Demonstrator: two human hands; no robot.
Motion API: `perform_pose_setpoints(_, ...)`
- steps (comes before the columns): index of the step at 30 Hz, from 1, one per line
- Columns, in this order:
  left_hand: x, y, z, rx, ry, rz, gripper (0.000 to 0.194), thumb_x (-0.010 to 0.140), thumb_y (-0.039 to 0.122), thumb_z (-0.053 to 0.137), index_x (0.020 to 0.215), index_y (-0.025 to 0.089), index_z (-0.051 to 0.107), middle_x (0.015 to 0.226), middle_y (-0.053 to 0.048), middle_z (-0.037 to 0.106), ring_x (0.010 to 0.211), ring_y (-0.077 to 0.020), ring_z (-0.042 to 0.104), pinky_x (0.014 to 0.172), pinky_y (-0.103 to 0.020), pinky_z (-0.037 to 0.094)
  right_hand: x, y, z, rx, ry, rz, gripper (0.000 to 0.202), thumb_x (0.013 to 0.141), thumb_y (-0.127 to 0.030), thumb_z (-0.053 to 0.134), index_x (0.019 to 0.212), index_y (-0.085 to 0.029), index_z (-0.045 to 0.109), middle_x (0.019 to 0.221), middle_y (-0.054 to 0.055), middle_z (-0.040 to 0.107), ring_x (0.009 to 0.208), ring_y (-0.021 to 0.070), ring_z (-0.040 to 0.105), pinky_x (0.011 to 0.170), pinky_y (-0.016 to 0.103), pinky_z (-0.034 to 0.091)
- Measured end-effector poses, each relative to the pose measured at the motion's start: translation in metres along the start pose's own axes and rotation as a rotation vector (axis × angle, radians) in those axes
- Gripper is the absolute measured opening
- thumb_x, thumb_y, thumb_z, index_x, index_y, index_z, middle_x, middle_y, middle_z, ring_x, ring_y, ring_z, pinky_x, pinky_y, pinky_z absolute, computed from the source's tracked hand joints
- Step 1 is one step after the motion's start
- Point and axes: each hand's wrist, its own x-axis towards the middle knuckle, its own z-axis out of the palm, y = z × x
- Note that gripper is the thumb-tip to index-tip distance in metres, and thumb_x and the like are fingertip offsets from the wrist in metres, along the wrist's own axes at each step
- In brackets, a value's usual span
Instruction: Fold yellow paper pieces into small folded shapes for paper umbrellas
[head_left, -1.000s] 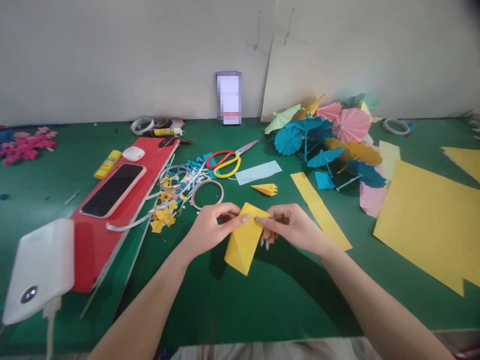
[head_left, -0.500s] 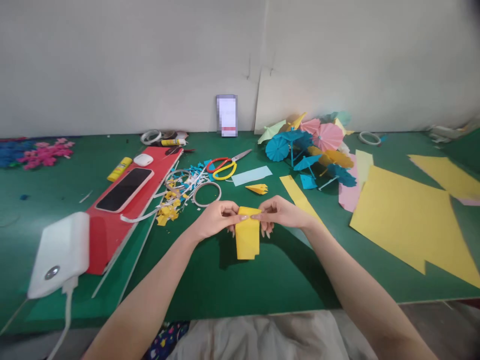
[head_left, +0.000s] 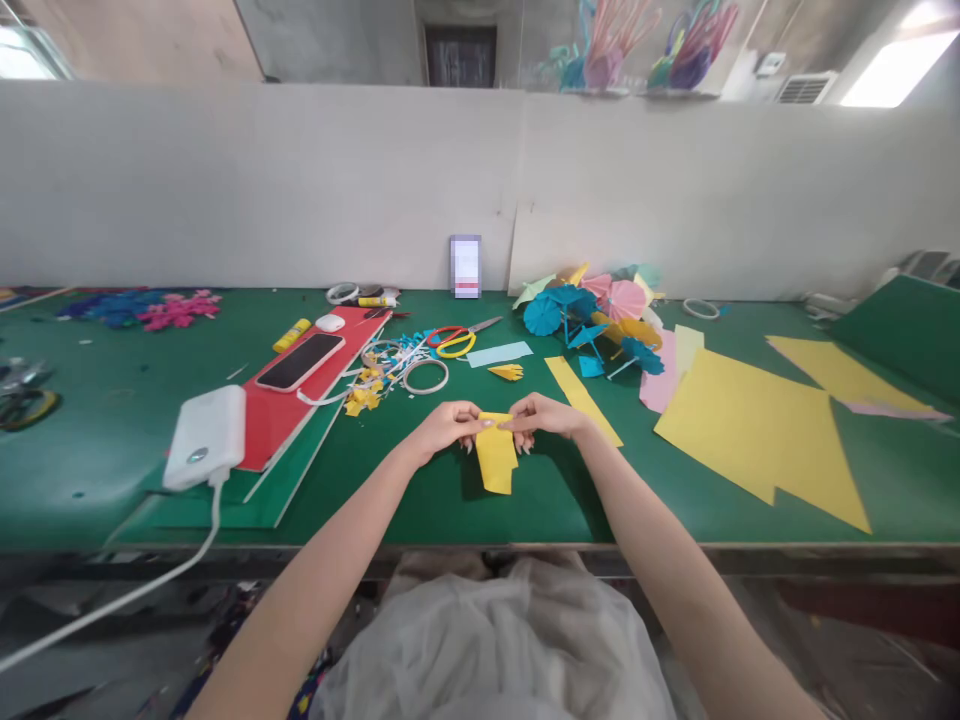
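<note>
A folded piece of yellow paper (head_left: 496,465) hangs between my hands, above the green table (head_left: 427,510). My left hand (head_left: 451,428) pinches its upper left edge between thumb and fingers. The upper right edge is pinched by my right hand (head_left: 534,420). Just beyond the hands lie a small folded yellow piece (head_left: 506,372), a light blue paper strip (head_left: 499,354) and scissors with red and yellow handles (head_left: 457,340). A long yellow strip (head_left: 581,398) lies beside my right hand.
At left are a phone (head_left: 301,361), a white power bank (head_left: 204,437) with a cable, and a glue stick (head_left: 292,335). Paper scraps (head_left: 365,393) and a tape roll (head_left: 425,376) lie left of centre. Paper umbrellas (head_left: 555,310) and yellow sheets (head_left: 757,420) are at right.
The camera view has tilted up and drawn back, showing more of the room beyond the white partition. Both hands still hold the yellow paper, whose lower end now hangs slightly differently.
</note>
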Motion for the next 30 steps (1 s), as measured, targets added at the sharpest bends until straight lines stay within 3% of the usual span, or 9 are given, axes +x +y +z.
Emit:
perform_pose_setpoints(5,-0.024,0.001,0.021,0.021,0.048,0.061,0.030,0.073,0.042,0.066,0.076,0.013,0.061,0.059,0.001,0.058,0.053,-0.0107,0.051,0.052,-0.022,0.040,-0.026,0.004,0.021,-0.002,0.065,-0.025,0.040,0.063,-0.048,0.076,0.062,-0.010,0.063,0.053,0.003,0.067,0.044,0.0094,0.059,0.046,0.019,0.046)
perform_pose_setpoints(10,-0.064,0.000,0.059,0.006,0.153,0.128,0.027,0.075,0.040,0.063,0.071,0.014,0.056,0.061,0.001,0.057,0.054,-0.0105,0.050,0.053,-0.021,0.039,-0.070,0.007,0.060,-0.014,0.182,-0.064,0.042,0.063,-0.052,0.074,0.066,-0.012,0.062,0.052,0.001,0.064,0.044,0.0094,0.057,0.046,0.020,0.046)
perform_pose_setpoints(16,-0.127,0.026,0.102,0.037,0.168,0.221,0.027,0.083,0.040,0.055,0.071,0.015,0.057,0.065,0.002,0.054,0.060,-0.0118,0.049,0.055,-0.021,0.038,-0.139,-0.012,0.109,-0.079,0.254,-0.105,0.037,0.074,-0.049,0.068,0.067,-0.014,0.060,0.054,-0.001,0.061,0.045,0.0101,0.055,0.047,0.022,0.046)
perform_pose_setpoints(19,-0.155,0.044,0.110,0.080,0.200,0.222,0.028,0.085,0.039,0.052,0.070,0.017,0.055,0.063,0.002,0.050,0.059,-0.0114,0.046,0.050,-0.019,0.036,-0.164,-0.032,0.132,-0.245,0.337,-0.162,0.029,0.082,-0.042,0.062,0.068,-0.017,0.059,0.058,-0.001,0.059,0.052,0.0114,0.054,0.051,0.023,0.044)
perform_pose_setpoints(22,-0.179,0.057,0.112,0.089,0.337,0.253,0.026,0.086,0.039,0.052,0.071,0.017,0.054,0.060,0.003,0.045,0.056,-0.0104,0.041,0.047,-0.019,0.034,-0.177,-0.049,0.157,-0.411,0.581,-0.226,0.030,0.087,-0.040,0.055,0.066,-0.019,0.057,0.065,0.000,0.056,0.060,0.0137,0.052,0.054,0.024,0.043)
perform_pose_setpoints(25,-0.197,0.063,0.114,0.132,0.420,0.311,0.025,0.087,0.037,0.052,0.072,0.017,0.056,0.060,0.003,0.045,0.056,-0.0103,0.041,0.048,-0.019,0.034,-0.182,-0.059,0.180,-0.247,0.603,-0.270,0.025,0.087,-0.042,0.055,0.081,-0.019,0.064,0.078,0.004,0.063,0.069,0.0171,0.057,0.059,0.025,0.049)
perform_pose_setpoints(30,-0.212,0.070,0.122,0.170,0.493,0.370,0.024,0.087,0.035,0.052,0.074,0.017,0.057,0.062,0.002,0.050,0.056,-0.0102,0.044,0.049,-0.018,0.034,-0.185,-0.065,0.202,0.066,0.661,-0.337,0.024,0.083,-0.039,0.062,0.091,-0.019,0.072,0.078,0.005,0.071,0.071,0.0189,0.064,0.064,0.025,0.053)
